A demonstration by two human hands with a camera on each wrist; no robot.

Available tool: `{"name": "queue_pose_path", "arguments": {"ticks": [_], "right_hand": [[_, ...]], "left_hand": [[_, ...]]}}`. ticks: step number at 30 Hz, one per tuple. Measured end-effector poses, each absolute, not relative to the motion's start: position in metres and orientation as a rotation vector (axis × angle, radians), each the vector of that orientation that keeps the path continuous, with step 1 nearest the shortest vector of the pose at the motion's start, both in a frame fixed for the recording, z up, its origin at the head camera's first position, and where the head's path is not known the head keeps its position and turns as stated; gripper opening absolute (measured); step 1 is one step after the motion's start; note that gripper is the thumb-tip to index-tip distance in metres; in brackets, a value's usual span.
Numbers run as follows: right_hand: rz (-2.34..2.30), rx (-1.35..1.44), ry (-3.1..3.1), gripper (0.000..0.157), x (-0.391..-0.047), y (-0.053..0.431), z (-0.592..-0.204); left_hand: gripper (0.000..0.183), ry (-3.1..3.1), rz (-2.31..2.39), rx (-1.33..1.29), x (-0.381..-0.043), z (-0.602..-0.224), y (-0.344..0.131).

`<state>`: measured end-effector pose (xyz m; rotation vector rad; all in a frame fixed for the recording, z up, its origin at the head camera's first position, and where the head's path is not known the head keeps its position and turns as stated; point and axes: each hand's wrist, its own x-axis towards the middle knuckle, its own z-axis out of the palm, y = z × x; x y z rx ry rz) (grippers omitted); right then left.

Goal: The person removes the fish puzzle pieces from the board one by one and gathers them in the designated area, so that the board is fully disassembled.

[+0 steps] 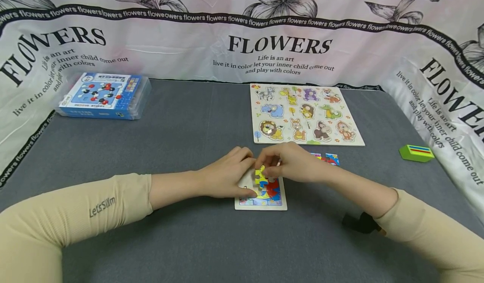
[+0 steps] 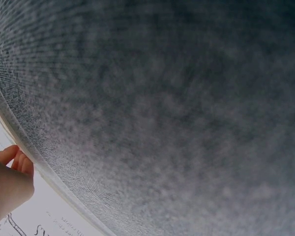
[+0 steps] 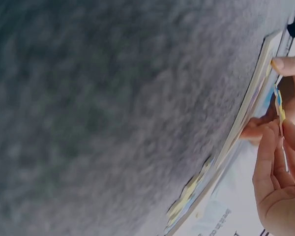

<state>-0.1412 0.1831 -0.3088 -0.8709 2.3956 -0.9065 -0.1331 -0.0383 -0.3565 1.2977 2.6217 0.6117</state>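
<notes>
A small jigsaw board (image 1: 277,206) lies on the grey cloth, partly filled with colourful pieces. On its left side rests my left hand (image 1: 227,174), thumb laid over the lower part and fingers near the far end. My right hand (image 1: 293,163) pinches a yellow puzzle piece (image 1: 259,174) between thumb and fingertips, above the board. Seen from the right wrist, the piece (image 3: 279,101) stands on edge, close over the board and near the left hand (image 3: 290,96). Beyond the right hand lie loose puzzle pieces (image 1: 332,159), partly hidden by it.
Behind the hands lies an animal puzzle board (image 1: 308,119). A blue boxed molecule set (image 1: 100,96) sits at the back left, and a small green striped block (image 1: 416,153) at the right. Flower-printed sheeting (image 1: 181,52) walls the grey cloth (image 1: 189,241) at the back and sides.
</notes>
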Motion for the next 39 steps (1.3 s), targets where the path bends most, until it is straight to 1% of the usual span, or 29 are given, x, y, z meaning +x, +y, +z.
{"name": "queue_pose_path", "arguments": {"ticks": [7,11,18,23,30,39], "right_hand": [[-0.947,-0.806,2.36,0.015,-0.148,0.197,-0.31],[-0.938,-0.767,2.37,0.017,-0.149,0.208,-0.311],[-0.887,-0.678,2.417,0.013,-0.153,0.235,-0.307],[-0.927,-0.67,2.402,0.014,-0.156,0.255,-0.307],[-0.937,-0.564,2.418,0.015,-0.156,0.278,-0.303],[-0.882,-0.6,2.407,0.013,-0.163,0.302,-0.306]], "left_hand": [[0.072,2.622,0.593,1.292,-0.132,-0.356,-0.039],[0.072,2.622,0.59,1.287,-0.132,-0.356,-0.038],[0.073,2.633,0.578,1.303,-0.133,-0.356,-0.037],[0.073,2.629,0.579,1.298,-0.132,-0.356,-0.037],[0.072,2.623,0.588,1.301,-0.132,-0.356,-0.037],[0.073,2.625,0.588,1.298,-0.131,-0.355,-0.039]]}}
